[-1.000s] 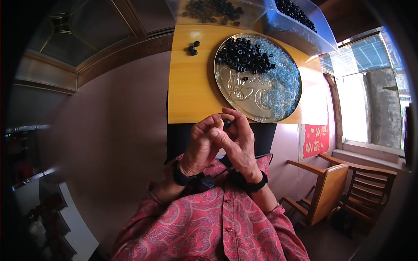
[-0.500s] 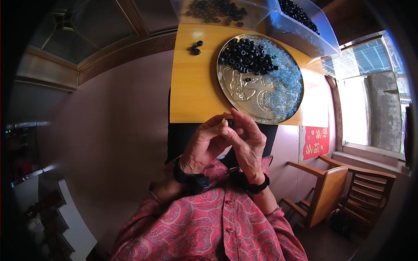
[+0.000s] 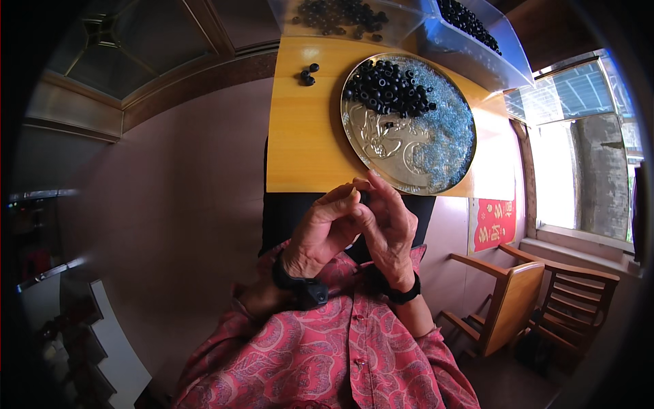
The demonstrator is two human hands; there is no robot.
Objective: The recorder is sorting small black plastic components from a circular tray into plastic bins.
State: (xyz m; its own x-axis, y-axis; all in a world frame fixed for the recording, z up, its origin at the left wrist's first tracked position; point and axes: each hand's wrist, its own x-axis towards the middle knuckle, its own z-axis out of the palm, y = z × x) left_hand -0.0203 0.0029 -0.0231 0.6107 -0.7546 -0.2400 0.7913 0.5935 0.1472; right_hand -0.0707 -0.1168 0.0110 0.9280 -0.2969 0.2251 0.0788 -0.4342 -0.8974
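Fingertips of left hand (image 3: 325, 228) and right hand (image 3: 388, 228) pinch together on a small black ring (image 3: 363, 198) between them; loosening could drop it short of the bench (image 3: 306, 136) beyond.

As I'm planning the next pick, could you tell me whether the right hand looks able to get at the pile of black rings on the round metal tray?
Probably yes: the right hand is just below the tray, and nothing blocks the black rings, though its fingers meet the left hand.

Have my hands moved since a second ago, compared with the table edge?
Barely. The left hand and right hand remain pressed together just below the near edge of the yellow table, fingertips at that edge; only the fingers have shifted slightly.
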